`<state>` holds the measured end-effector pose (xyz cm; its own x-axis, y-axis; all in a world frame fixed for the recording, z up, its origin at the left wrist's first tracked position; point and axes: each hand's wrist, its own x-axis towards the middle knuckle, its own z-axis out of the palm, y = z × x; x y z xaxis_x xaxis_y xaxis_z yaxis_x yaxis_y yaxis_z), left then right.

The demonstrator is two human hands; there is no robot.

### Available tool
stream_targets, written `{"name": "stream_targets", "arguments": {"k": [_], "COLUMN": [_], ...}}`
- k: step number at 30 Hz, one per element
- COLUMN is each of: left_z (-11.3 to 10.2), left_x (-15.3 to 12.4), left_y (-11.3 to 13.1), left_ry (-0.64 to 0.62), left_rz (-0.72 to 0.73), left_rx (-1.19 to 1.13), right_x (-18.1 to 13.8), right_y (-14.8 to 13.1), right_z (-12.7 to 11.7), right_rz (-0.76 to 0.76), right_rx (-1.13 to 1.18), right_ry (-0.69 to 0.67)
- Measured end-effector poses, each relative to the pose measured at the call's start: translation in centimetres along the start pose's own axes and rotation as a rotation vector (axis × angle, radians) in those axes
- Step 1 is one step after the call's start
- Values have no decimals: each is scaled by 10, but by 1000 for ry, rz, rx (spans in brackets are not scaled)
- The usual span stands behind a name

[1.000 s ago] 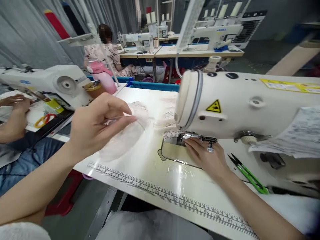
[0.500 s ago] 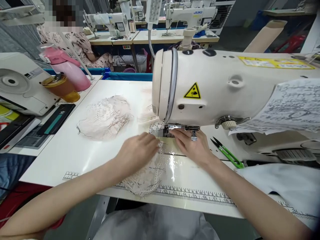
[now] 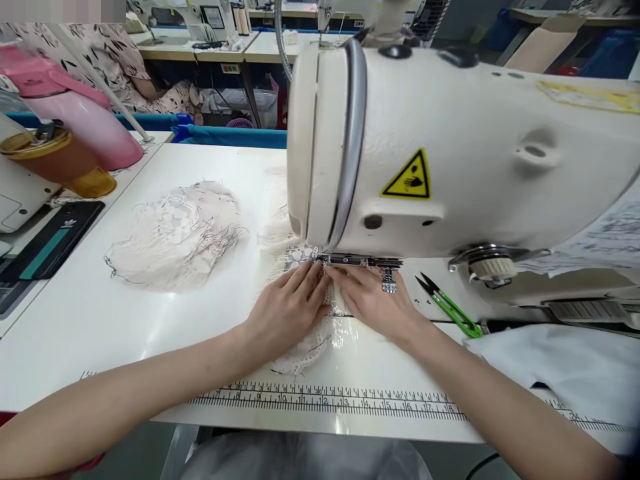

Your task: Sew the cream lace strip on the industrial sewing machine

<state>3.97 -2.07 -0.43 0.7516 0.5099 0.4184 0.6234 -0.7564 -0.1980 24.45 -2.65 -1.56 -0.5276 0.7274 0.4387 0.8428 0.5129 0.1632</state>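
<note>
My left hand lies flat over a strip of pale lace, fingers stretched out and fingertips close to the presser foot of the sewing machine. My right hand rests on the machine bed just right of the foot, its fingers extended and partly hidden beneath the metal attachment. The lace runs under the foot, emerges behind it, and hangs toward the table's front. Left of the machine lies a pile of pale lace pieces with loose dark threads.
Green thread snips lie right of my right hand, near white cloth. A ruler strip runs along the table's front. At left are a phone, an amber cup and a pink bottle. Another person sits beyond.
My left hand has moved forward to the presser foot, and its curled fingers are now flat on the lace. The lace's near end has moved away from the table edge. The view has shifted closer.
</note>
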Motion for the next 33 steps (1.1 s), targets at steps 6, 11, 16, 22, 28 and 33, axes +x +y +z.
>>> {"name": "stream_targets", "arguments": {"k": [6,11,16,22,28,33], "left_z": [1,3,2,1,3,5], "left_x": [0,1,2,3,2,1], "left_y": [-4,-4,-4,-4,-4,-5], "left_ry": [28,19,49,50,52,56], "left_rz": [-4,-22,-15,-6,-10,-18], "left_rx": [-17,-36,-58,-12,-9,-35], "right_x": [-2,5,5,-1,3,5], "right_y": [1,7,5,-1,-1,1], "right_z": [7,10,9,5,3,4], "right_rz": [36,-7,-6,43,9,-16], "right_rx": [116,221,201,125,66,-12], "right_ry": [-60,-45,-40,-56,27,55]}}
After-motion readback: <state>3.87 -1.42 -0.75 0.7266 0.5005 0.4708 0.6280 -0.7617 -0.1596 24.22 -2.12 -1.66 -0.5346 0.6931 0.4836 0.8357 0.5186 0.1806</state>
